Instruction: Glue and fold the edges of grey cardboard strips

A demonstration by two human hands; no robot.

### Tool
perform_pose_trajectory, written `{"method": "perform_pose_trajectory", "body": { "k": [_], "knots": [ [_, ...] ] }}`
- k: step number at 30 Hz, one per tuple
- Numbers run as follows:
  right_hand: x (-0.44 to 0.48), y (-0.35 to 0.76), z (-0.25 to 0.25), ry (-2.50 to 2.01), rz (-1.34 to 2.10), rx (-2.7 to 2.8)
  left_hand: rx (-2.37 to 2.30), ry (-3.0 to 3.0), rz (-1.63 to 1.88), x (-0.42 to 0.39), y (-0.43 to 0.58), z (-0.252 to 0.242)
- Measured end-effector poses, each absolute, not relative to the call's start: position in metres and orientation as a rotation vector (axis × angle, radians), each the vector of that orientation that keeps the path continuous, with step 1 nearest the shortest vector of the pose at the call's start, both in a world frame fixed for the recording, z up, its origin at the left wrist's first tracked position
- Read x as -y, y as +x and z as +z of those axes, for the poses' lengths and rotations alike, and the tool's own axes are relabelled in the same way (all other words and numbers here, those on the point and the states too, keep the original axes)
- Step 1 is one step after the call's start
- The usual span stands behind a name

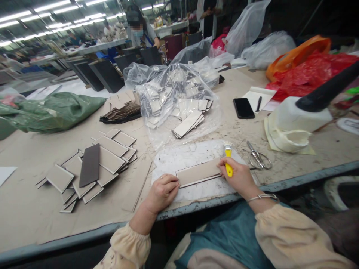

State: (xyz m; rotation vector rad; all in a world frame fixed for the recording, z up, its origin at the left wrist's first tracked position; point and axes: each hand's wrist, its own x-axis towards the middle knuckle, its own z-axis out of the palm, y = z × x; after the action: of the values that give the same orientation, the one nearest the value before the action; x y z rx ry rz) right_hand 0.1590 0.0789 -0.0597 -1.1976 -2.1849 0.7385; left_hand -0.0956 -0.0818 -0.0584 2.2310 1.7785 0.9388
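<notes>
A long beige panel [199, 172] with a dark edge lies on a white sheet [185, 151] at the table's front. The closed fingers of my left hand [162, 191] pinch its left end. My right hand [238, 176] is closed round a yellow-handled tool [228, 164] with a metal head, which points away from me. Its fingertips also touch the panel's right end, by the dark strip along the near edge. Just right of that hand are metal scissors [258, 157]. To the left lies a pile of similar edged panels [108, 157], a dark panel [89, 164] on top.
A clear plastic bag [157, 108] of panels lies beyond the sheet, beside a stack of card pieces [122, 106]. A phone [244, 108], a pen [258, 104] and a white container [297, 119] are on the right. A green bag [56, 110] lies left. A person [140, 33] works behind.
</notes>
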Motion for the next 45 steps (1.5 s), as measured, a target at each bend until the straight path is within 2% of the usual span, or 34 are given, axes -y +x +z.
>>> {"method": "perform_pose_trajectory", "body": {
  "k": [45],
  "knots": [
    [-0.077,0.1588,-0.0593,-1.197,0.702,2.204,-1.733,2.218,0.942,0.0814,-0.0955,-0.0581]
  ]
}}
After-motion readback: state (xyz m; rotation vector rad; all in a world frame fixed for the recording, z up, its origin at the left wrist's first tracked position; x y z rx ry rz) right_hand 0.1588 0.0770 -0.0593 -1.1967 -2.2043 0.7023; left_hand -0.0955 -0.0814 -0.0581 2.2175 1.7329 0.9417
